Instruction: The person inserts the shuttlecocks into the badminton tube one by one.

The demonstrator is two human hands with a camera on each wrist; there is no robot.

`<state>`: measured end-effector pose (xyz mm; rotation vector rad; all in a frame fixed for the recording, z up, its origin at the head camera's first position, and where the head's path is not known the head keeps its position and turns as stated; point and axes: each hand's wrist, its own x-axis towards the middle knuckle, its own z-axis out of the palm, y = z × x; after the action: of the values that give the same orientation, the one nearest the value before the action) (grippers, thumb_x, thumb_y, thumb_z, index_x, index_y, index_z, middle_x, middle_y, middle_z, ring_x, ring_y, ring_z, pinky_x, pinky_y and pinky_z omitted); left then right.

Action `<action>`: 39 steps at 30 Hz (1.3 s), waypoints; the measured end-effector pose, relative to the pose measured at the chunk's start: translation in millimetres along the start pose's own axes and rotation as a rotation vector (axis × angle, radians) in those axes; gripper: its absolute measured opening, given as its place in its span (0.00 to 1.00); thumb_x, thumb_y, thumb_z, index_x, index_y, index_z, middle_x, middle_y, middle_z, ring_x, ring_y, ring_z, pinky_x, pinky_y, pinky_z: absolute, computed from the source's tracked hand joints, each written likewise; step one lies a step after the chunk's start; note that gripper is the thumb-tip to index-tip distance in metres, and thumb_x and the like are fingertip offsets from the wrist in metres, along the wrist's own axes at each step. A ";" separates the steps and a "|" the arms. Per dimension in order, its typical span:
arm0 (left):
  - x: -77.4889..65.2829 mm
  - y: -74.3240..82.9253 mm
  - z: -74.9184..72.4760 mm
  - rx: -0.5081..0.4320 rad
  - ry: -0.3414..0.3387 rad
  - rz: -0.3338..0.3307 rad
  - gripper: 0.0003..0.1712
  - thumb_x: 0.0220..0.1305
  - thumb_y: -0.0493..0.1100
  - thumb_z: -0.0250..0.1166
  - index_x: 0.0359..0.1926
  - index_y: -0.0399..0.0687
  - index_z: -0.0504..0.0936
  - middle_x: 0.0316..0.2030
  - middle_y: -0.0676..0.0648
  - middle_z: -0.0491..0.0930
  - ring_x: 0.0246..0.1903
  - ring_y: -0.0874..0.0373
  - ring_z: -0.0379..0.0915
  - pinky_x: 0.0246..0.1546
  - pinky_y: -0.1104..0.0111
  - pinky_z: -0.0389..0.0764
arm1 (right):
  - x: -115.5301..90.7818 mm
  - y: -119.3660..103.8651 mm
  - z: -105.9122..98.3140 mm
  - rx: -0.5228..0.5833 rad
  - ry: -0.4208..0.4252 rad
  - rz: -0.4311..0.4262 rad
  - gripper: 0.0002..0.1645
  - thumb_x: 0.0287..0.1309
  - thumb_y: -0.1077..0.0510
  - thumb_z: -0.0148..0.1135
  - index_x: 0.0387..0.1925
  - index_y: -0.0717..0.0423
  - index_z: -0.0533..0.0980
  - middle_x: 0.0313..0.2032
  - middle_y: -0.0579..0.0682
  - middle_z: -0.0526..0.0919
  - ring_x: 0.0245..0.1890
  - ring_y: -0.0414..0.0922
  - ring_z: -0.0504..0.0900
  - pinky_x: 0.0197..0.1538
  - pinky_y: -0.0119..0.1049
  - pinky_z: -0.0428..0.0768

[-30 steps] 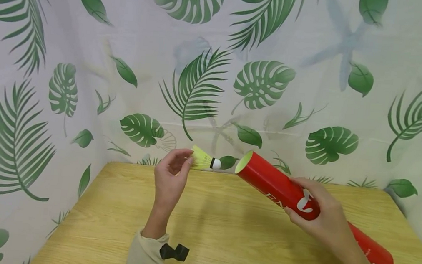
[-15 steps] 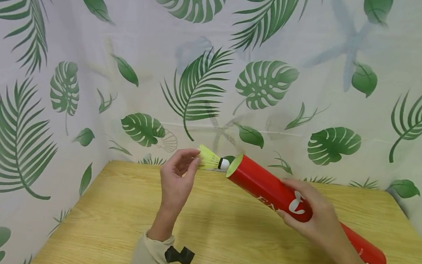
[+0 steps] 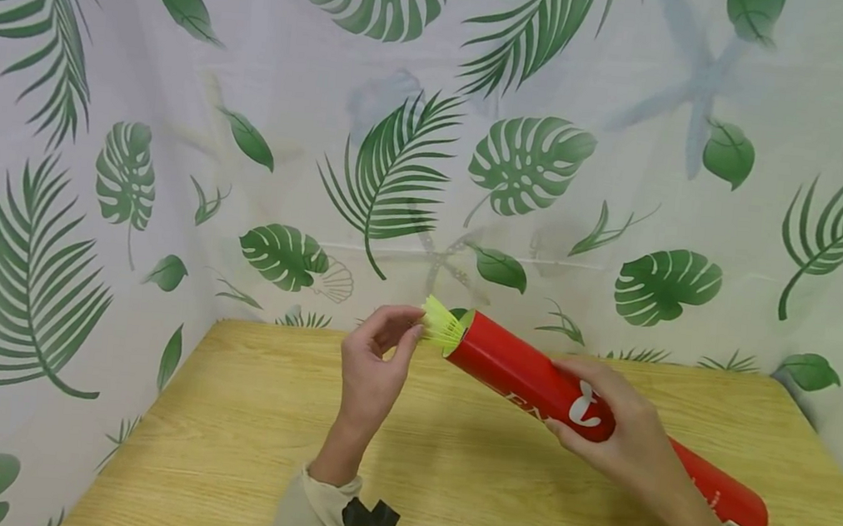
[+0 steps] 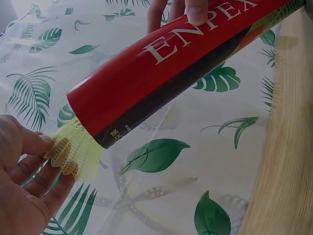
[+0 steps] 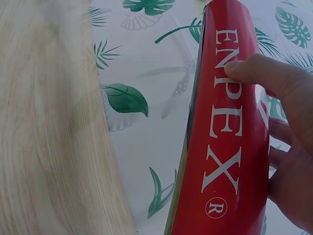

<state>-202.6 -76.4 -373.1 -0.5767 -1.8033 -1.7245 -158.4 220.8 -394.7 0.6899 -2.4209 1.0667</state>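
Observation:
A yellow shuttlecock (image 3: pixel 443 325) sits partway in the mouth of a red tube (image 3: pixel 510 367), its skirt sticking out and its cork tip hidden inside. By the skirt's edge, the left hand (image 3: pixel 379 359) pinches it between thumb and fingers; the left wrist view shows the fingertips on the yellow skirt (image 4: pixel 80 152). The right hand (image 3: pixel 625 431) grips the tube around its body, mouth tilted up toward the left. White ENPEX lettering (image 5: pixel 225 112) runs along the tube in the right wrist view, with the right thumb pressed on it.
The tube's lower end (image 3: pixel 725 494) shows beyond the right forearm, above the wooden table (image 3: pixel 225 446). A white cloth (image 3: pixel 291 118) with green leaf prints hangs behind the table and at both sides. A black clip-like piece (image 3: pixel 371 517) is at the left sleeve.
The left hand has moved right with the shuttlecock, and the cork end has gone into the tube's mouth. The right hand has brought the tube slightly left.

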 end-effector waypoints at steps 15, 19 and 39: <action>-9.9 -2.1 12.2 -0.014 -0.097 -0.032 0.09 0.67 0.29 0.68 0.47 0.36 0.85 0.43 0.41 0.87 0.41 0.47 0.86 0.46 0.61 0.87 | -2.3 0.3 5.1 -0.023 -0.015 0.016 0.47 0.43 0.66 0.83 0.67 0.49 0.73 0.61 0.48 0.78 0.54 0.48 0.78 0.41 0.41 0.88; -10.9 -2.7 14.4 -0.032 -0.092 -0.030 0.09 0.66 0.28 0.68 0.47 0.34 0.85 0.42 0.39 0.87 0.40 0.45 0.87 0.46 0.61 0.87 | -2.6 0.6 5.0 -0.033 -0.020 0.032 0.48 0.44 0.65 0.83 0.68 0.47 0.73 0.61 0.47 0.78 0.54 0.47 0.78 0.41 0.41 0.88; -14.1 -5.6 24.6 -0.071 -0.185 -0.145 0.09 0.71 0.32 0.64 0.50 0.37 0.84 0.44 0.41 0.87 0.41 0.49 0.86 0.46 0.65 0.86 | -1.1 4.4 5.6 -0.070 -0.019 0.033 0.49 0.42 0.65 0.84 0.68 0.48 0.73 0.60 0.49 0.79 0.54 0.48 0.79 0.42 0.42 0.88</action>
<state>-198.4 -51.2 -386.7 -0.6685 -1.9594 -1.8922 -161.0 219.4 -401.3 0.6415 -2.4810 0.9877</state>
